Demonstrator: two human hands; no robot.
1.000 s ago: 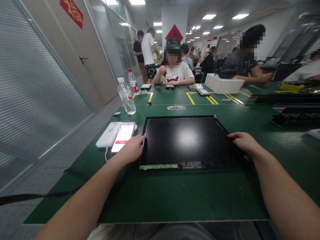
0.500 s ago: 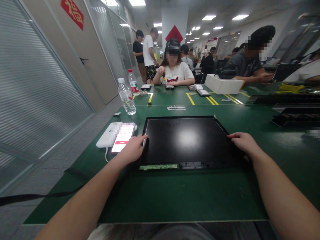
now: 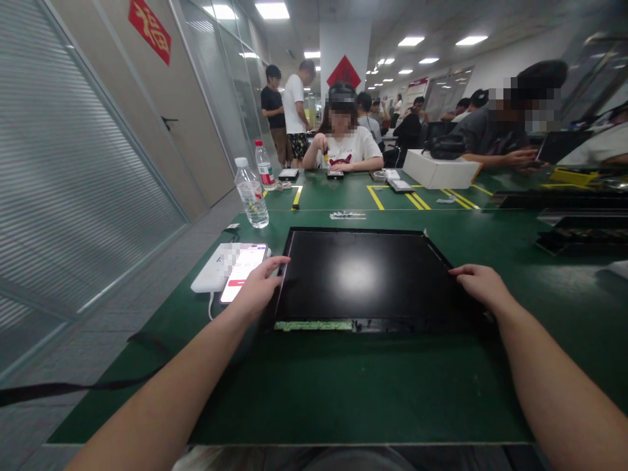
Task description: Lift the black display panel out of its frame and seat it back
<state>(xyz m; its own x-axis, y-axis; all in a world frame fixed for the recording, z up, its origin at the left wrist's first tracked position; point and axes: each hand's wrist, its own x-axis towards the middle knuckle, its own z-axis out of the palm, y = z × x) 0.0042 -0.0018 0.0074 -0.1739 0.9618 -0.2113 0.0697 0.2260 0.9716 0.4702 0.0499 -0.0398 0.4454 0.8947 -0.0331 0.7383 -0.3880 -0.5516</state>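
A black LCD panel (image 3: 324, 278) in a dark frame lies in front of me, its screen face up and reflecting a bright spot of light. Along its near edge runs a narrow green circuit board strip (image 3: 314, 325). My left hand (image 3: 261, 284) grips the panel's left edge, with two digits showing slightly apart against the side. At the opposite edge, my right hand (image 3: 478, 284) has its thumb along the rim; its other fingers are mostly hidden below.
Left of the panel are a lit phone (image 3: 243, 275) and a white box-like device (image 3: 210, 268) with a cable. Behind them stands a water bottle (image 3: 252, 196). Small metal pieces (image 3: 347, 214) lie beyond the panel. Dark bars (image 3: 564, 235) are at right. A person (image 3: 343, 140) sits opposite.
My left hand's digits have spread a little apart at the panel's left edge. My right hand stays at its edge. The whole view has shifted slightly downward.
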